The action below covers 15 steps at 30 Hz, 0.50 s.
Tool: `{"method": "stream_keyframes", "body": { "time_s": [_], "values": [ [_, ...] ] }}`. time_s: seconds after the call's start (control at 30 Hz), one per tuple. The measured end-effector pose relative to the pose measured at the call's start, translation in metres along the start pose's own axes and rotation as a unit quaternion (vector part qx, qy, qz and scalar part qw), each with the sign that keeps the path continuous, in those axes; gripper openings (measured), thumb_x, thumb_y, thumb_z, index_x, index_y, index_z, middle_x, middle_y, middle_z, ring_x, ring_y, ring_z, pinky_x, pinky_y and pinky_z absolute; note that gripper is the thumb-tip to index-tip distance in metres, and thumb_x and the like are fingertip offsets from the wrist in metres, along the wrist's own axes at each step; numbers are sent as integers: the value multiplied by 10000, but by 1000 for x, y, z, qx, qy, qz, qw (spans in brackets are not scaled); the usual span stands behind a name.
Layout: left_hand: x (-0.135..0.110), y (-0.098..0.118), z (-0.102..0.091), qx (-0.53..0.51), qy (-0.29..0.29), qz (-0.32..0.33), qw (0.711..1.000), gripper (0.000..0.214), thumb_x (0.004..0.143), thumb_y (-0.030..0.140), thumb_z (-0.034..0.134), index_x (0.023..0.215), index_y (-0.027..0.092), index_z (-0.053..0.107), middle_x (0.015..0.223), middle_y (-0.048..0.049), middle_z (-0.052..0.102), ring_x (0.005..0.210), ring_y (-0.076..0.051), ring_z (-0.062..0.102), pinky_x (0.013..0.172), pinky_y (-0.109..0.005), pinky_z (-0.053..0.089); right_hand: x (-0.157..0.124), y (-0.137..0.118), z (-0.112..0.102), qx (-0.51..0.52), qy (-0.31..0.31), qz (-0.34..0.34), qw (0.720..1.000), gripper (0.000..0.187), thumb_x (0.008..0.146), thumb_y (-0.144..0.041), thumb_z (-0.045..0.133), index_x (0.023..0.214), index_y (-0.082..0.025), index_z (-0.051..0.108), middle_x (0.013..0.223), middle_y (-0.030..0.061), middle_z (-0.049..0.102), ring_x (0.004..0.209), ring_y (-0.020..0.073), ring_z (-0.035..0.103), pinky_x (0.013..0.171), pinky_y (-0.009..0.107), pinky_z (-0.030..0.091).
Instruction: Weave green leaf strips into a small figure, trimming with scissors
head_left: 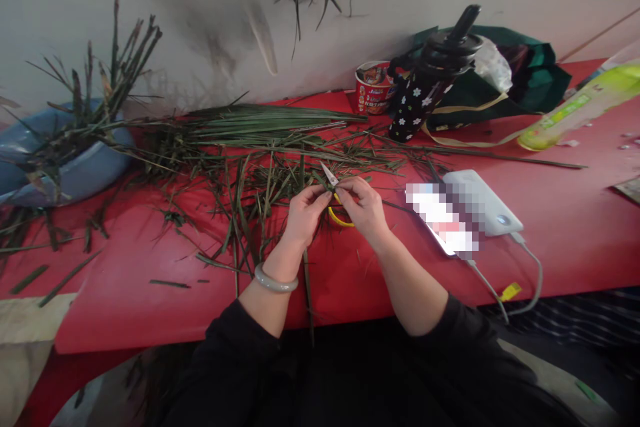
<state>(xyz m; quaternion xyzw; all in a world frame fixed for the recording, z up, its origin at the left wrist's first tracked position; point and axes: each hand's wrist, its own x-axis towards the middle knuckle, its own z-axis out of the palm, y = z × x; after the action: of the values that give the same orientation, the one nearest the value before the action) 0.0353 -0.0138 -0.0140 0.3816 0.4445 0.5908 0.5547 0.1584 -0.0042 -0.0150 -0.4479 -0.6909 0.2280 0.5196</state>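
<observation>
Both of my hands meet over the red table, fingertips almost touching. My left hand (306,212), with a pale bangle on its wrist, is closed in a pinch on a dark green leaf strip (327,189). Closed as well, my right hand (366,208) has a pair of scissors (330,175) in its fingers. The pointed metal blades stick out up and to the left, and a yellow handle loop shows below the fingers. My fingers partly hide the scissors and the strip. Cut leaf pieces (280,190) lie around and behind my hands.
Long green leaves (270,117) lie along the wall. A blue basin (95,163) of stalks stands left. At the back right are a red paper cup (373,90), a black flowered tumbler (420,97), a green bag (540,70) and a bottle (580,110). A phone (443,221) and cabled power bank (483,201) lie right.
</observation>
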Motion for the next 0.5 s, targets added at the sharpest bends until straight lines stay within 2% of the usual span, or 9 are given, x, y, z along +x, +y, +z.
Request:
{"method": "stream_keyframes", "body": {
  "time_s": [0.13,0.2,0.3,0.33,0.4,0.5],
  "values": [
    [4,0,-5,-48,2,-14,999,177,583,230,693,735,164,633,686,27,623,635,-71,548,675,-224,423,-1,2,2,24,-3,55,998,184,791,-295,487,907,-192,586,856,36,622,789,140,573,714,271,455],
    [8,2,-9,-84,22,-15,996,197,578,233,698,745,165,621,682,27,624,616,-70,554,650,-221,425,-2,3,3,42,22,88,995,242,790,-325,480,973,-189,562,887,40,624,790,142,577,696,266,456],
    [14,7,-17,-130,45,-5,991,205,580,238,699,746,167,600,676,15,634,611,-81,574,625,-221,430,-3,4,5,31,58,112,991,239,794,-356,461,910,-177,569,823,32,622,738,137,569,663,251,443],
    [16,9,-19,-143,50,-1,988,204,582,240,698,742,169,593,672,12,637,610,-84,579,615,-218,430,-3,4,6,16,50,120,991,236,796,-366,454,864,-175,577,765,23,616,692,132,560,633,243,434],
    [18,12,-22,-165,58,6,985,202,589,247,694,738,173,581,670,9,640,609,-84,582,600,-212,429,-5,1,8,-18,-9,131,991,256,801,-385,442,778,-176,589,649,5,589,603,122,533,573,231,407],
    [18,12,-23,-179,60,13,982,210,589,257,696,739,178,571,671,12,640,604,-79,580,600,-208,430,-8,-4,13,-39,-125,114,985,264,793,-396,459,780,-181,612,688,13,615,617,124,541,572,228,394]
  ]
}}
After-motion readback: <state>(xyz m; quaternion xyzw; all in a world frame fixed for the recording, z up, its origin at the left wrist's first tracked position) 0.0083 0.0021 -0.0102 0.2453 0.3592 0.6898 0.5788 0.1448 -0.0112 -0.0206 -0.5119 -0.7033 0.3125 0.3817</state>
